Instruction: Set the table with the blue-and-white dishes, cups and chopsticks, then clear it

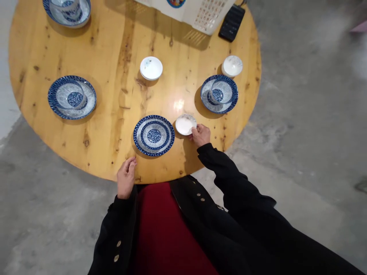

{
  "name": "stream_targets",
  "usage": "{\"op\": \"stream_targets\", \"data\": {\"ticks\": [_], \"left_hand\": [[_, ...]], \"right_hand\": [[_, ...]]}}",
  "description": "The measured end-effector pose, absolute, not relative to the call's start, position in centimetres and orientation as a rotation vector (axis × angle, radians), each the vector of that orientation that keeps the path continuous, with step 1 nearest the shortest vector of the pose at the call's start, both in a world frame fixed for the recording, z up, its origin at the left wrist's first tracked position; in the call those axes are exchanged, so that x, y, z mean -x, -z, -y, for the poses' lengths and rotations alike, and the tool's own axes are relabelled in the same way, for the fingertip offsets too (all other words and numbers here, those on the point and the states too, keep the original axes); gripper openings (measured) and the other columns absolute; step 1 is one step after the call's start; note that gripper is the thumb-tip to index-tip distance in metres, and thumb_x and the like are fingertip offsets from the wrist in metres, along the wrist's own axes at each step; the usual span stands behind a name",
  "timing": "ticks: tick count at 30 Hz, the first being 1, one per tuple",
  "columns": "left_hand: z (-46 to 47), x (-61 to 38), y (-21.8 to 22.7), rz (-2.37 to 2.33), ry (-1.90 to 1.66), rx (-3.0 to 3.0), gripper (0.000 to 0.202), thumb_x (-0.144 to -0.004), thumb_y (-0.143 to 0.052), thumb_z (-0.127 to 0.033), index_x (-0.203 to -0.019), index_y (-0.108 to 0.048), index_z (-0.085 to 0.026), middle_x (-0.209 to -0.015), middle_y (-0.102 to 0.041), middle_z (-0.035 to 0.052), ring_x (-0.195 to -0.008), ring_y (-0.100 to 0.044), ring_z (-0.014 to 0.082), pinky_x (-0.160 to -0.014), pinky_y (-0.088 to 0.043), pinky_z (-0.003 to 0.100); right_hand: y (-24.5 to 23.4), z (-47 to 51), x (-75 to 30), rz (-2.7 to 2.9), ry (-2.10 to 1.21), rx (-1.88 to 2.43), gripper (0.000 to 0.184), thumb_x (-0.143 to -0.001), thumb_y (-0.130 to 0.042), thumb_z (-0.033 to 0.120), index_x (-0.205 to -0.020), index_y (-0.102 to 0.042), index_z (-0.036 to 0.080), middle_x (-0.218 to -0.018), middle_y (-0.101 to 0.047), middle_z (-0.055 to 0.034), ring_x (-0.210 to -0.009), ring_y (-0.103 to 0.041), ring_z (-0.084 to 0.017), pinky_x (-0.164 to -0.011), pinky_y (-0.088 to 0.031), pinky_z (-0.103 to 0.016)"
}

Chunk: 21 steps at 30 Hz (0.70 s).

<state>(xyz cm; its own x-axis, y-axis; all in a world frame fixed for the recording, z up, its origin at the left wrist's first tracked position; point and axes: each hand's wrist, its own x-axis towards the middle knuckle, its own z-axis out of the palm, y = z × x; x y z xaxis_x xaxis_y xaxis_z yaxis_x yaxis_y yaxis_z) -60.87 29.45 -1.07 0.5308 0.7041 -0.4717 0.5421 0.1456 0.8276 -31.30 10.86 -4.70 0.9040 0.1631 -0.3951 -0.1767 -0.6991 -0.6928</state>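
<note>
My right hand pinches the near rim of a small white dish that rests on the round wooden table, just right of a blue-and-white patterned plate. My left hand lies on the table's near edge, fingers curled together, left of and below that plate, holding nothing that I can see.
A blue plate with a bowl on it sits at the right, a similar set at the left, a third at the far left. Two small white dishes, a white basket and a black device stand farther back.
</note>
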Motion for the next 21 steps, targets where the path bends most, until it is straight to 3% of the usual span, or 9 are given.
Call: {"op": "stream_targets", "data": {"ticks": [11,21], "left_hand": [[-30.0,61.2,1.1,-1.112,-0.121,-1.529,0.048,-0.089,-0.054,-0.053,-0.113,-0.067,-0.014,-0.112,-0.071,0.0129,-0.108,-0.068,0.0249,-0.096,-0.054,0.037],[-30.5,61.3,1.6,-1.088,-0.115,-1.545,0.048,-0.089,-0.055,-0.053,-0.113,-0.068,-0.014,-0.111,-0.071,0.0131,-0.106,-0.068,0.0244,-0.095,-0.054,0.037]], "right_hand": [[5.2,-11.3,31.0,-0.034,-0.533,2.255,0.018,-0.084,-0.050,0.024,-0.094,-0.064,0.017,-0.061,-0.066,-0.0021,-0.051,-0.066,-0.021,-0.058,-0.058,-0.034],[5.4,-11.3,30.8,-0.037,-0.523,2.254,0.026,-0.084,-0.049,0.024,-0.103,-0.064,0.016,-0.065,-0.068,-0.0029,-0.053,-0.066,-0.021,-0.056,-0.058,-0.033]]}}
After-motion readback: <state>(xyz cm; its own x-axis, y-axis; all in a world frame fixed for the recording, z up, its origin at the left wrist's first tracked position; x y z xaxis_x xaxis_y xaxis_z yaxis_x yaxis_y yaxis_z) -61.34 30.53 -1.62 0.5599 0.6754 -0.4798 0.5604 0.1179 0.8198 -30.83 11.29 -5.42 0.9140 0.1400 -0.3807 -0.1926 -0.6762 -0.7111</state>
